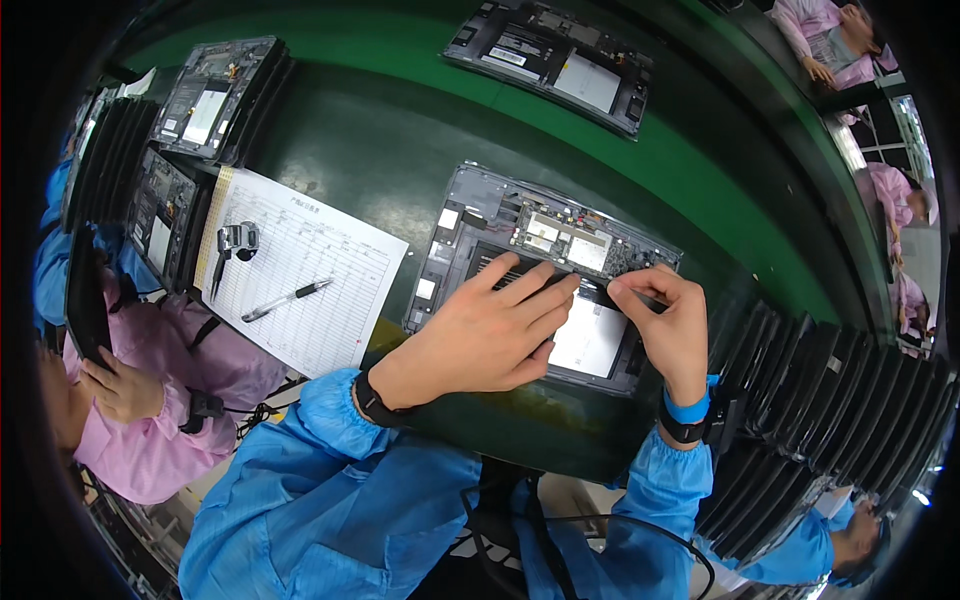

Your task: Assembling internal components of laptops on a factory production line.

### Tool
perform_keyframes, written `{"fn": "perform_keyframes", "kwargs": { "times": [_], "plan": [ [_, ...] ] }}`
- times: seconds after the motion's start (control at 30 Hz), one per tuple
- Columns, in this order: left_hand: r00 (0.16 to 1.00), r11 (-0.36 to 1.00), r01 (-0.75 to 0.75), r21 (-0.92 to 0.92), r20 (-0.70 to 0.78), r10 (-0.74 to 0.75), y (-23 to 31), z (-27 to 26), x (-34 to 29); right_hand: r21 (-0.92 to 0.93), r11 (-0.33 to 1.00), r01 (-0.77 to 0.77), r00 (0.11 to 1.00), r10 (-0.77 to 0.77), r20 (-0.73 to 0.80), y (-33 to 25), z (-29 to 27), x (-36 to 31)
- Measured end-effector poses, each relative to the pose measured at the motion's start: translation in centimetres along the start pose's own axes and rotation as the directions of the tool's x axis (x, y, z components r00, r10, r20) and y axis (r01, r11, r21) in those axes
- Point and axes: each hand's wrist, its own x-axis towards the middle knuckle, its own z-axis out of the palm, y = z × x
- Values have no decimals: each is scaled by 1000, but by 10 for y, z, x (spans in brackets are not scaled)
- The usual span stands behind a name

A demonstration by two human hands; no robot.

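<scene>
In front of me lies an opened tablet-like device (pixel 430 292), its grey casing showing a circuit board (pixel 568 240) along the far side and a battery with a white label (pixel 592 340) on the near side. My left hand (pixel 500 325) rests flat over the battery area, fingers stretched out and a little apart, covering part of it. Thumb and forefinger of my right hand (pixel 665 320) are pinched together at the board's near edge, right of the label. What they hold, if anything, is too small to make out.
Left of the device, a printed form (pixel 300 250) bears a pen (pixel 288 299) and a small black-and-silver object (pixel 238 242). Stacked opened devices (pixel 215 95) stand at far left; another device (pixel 550 60) lies on the green strip. Dark panels (pixel 830 390) line the right. A pink-sleeved person (pixel 150 420) sits left.
</scene>
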Motion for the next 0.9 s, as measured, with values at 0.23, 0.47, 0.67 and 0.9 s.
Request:
{"fn": "perform_keyframes", "kwargs": {
  "times": [0.23,0.47,0.67,0.9],
  "plan": [
    [1000,1000,9,-17,-3,-9,2,3,2,37,999,-19,1000,19,-7,3,1,1],
    [999,999,36,0,-27,-36,2,2,1,48,999,-22,1000,22,-1,0,-1,1],
    [999,1000,27,-11,-37,-28,2,1,3,-17,999,34,999,-34,5,-2,-9,-4],
    [998,1000,20,-16,-55,-21,1,2,3,-156,972,176,971,-198,-137,-9,23,6]
  ]
}}
